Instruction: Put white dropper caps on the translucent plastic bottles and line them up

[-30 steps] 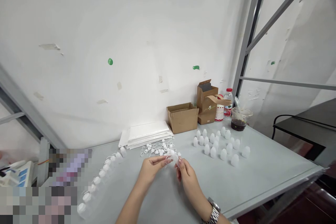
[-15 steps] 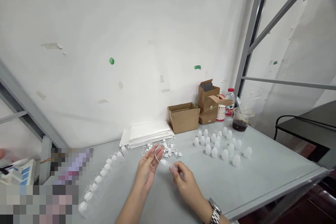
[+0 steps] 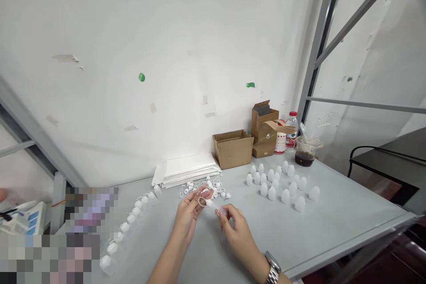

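Observation:
My right hand [image 3: 234, 226] pinches a small translucent plastic bottle [image 3: 218, 208] by its base end, tilted with its neck toward my left hand. At the neck sits a white cap [image 3: 209, 203] with a thin looped strap [image 3: 200, 201]. The fingers of my left hand [image 3: 190, 213] are closed around the cap and strap, partly hiding them. Just behind, a pile of loose white caps with straps [image 3: 216, 185] lies on the grey table [image 3: 266, 239]. Capped bottles [image 3: 124, 228] stand in a slanting row to the left. Several uncapped-looking bottles [image 3: 285, 196] stand at the right.
Flat white sheets [image 3: 189, 166] are stacked by the wall. Beside them are an open cardboard box [image 3: 233, 151], a brown paper bag [image 3: 262, 135], a red-capped bottle [image 3: 292, 129] and a plastic cup of dark liquid [image 3: 305, 155]. Blurred items lie at the far left.
The held bottle and both hands have shifted slightly to the right. The strap's loop now shows more openly beside my left fingers.

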`<action>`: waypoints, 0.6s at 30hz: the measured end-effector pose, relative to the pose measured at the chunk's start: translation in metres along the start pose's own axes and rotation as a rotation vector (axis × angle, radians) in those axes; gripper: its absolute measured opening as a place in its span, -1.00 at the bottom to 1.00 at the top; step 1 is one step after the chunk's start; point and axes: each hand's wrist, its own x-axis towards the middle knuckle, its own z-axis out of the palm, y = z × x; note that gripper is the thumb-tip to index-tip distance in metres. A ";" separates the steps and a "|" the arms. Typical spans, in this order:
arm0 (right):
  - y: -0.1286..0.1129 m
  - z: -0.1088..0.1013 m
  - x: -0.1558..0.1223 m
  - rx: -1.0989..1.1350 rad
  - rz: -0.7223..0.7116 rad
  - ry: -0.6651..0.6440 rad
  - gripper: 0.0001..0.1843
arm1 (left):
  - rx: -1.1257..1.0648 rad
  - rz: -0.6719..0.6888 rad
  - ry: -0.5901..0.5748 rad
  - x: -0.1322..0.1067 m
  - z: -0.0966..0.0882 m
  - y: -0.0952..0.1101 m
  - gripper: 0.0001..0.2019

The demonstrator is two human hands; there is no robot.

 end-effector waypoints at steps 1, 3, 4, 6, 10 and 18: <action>0.000 0.000 0.000 -0.002 -0.001 0.002 -0.68 | 0.007 0.002 0.000 0.000 0.000 0.000 -0.71; 0.000 0.000 0.000 -0.006 0.002 0.003 -0.68 | 0.017 0.002 0.000 0.000 -0.001 -0.001 -0.70; 0.000 0.000 0.001 -0.008 0.003 0.002 -0.68 | 0.020 -0.001 0.000 0.000 -0.001 -0.001 -0.69; 0.000 0.000 0.001 -0.008 0.003 -0.004 -0.68 | 0.023 -0.005 -0.004 0.000 -0.002 -0.002 -0.69; 0.001 0.000 0.001 -0.012 -0.012 0.002 -0.68 | 0.051 0.006 -0.013 0.001 -0.004 -0.003 -0.67; 0.000 -0.001 0.001 -0.053 -0.027 0.008 -0.68 | 0.260 0.037 -0.023 -0.001 -0.004 0.002 -0.61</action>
